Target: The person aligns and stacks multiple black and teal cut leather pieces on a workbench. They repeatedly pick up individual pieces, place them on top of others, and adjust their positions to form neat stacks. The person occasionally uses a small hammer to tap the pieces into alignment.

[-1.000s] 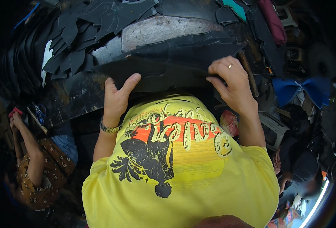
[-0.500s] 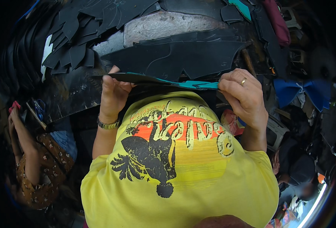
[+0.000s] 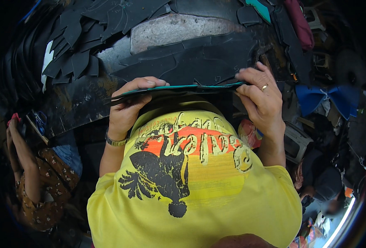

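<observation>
The left hand (image 3: 126,112) grasped a teal-edged black piece (image 3: 179,88) near its left end, fingers on the far side; the right hand (image 3: 262,91) pinched its right end. The piece was held between the yellow shirt (image 3: 208,186) and more black pieces (image 3: 170,64), a grey slab (image 3: 179,32) lying beyond.

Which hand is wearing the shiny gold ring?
The right hand, at the right end of the black and teal sheet. The left hand shows no ring, but has a watch on its wrist.
</observation>
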The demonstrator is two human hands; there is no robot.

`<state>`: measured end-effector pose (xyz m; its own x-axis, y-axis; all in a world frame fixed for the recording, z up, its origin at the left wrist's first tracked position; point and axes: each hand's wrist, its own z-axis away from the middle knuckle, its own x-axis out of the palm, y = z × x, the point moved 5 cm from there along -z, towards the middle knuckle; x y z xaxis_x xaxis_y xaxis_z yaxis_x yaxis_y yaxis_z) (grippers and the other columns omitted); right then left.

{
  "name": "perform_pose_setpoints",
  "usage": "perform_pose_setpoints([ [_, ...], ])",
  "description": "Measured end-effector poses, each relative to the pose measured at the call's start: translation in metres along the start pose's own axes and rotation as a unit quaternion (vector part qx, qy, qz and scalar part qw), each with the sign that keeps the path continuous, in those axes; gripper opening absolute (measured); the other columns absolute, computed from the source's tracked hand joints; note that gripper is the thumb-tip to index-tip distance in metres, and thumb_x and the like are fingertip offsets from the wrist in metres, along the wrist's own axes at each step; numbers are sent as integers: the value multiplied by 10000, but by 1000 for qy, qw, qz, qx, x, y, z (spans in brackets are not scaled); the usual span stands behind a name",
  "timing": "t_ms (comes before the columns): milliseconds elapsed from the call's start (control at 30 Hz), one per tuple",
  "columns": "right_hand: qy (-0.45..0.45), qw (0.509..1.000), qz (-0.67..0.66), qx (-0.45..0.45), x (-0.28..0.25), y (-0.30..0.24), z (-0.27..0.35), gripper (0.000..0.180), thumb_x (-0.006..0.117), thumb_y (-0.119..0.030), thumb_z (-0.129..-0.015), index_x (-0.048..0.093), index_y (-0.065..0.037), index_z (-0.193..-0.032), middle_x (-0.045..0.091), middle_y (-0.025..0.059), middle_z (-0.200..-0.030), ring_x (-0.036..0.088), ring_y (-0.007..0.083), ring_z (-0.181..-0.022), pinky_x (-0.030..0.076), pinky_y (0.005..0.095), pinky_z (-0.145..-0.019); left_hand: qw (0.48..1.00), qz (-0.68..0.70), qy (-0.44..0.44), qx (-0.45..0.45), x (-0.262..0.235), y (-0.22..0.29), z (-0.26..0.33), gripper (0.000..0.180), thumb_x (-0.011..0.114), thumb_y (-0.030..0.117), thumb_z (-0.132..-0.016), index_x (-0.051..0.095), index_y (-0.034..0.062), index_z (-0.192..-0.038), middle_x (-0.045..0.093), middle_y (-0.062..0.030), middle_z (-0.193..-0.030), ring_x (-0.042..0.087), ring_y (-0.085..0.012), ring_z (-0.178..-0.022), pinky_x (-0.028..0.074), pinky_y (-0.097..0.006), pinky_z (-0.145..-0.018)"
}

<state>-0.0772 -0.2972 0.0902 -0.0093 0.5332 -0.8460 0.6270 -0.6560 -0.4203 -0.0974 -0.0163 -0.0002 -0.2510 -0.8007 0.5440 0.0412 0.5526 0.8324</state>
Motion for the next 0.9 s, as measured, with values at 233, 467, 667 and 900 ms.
perform_pose_setpoints([
  [233, 12, 999, -41, -17, -3, -3, 0, 210, 785, 55, -685, 651, 25, -844, 690, 155, -917, 687, 331, -847, 549, 420, -806, 1000, -11, 24, -9, 1, 2, 7, 292, 607, -105, -935, 638, -47, -1219, 669, -228, -1202, 669, -326, -1160, 553, -434, -1028],
  [467, 0, 996, -76, -43, -5, -11, -5, 223, 776, 57, -659, 645, 32, -838, 688, 166, -902, 686, 333, -838, 546, 411, -776, 998, -6, 60, -16, 0, 6, 22, 277, 644, -79, -916, 648, -59, -1193, 675, -202, -1174, 672, -293, -1144, 549, -411, -1019],
  [667, -20, 996, -60, -57, -4, -15, -9, 218, 771, 44, -660, 658, 25, -846, 702, 167, -871, 697, 317, -814, 549, 406, -751, 977, -201, 76, -18, -5, 17, 34, 240, 699, -40, -892, 694, -52, -1131, 686, -160, -1137, 678, -229, -1064, 539, -339, -959],
  [900, -38, 996, -54, -52, -7, -15, -18, 205, 761, 61, -683, 655, 15, -852, 706, 150, -876, 696, 305, -794, 536, 377, -710, 960, -257, 106, -17, -7, 24, 41, 235, 734, -37, -881, 703, -51, -1113, 688, -138, -1133, 663, -161, -1010, 534, -278, -890],
])
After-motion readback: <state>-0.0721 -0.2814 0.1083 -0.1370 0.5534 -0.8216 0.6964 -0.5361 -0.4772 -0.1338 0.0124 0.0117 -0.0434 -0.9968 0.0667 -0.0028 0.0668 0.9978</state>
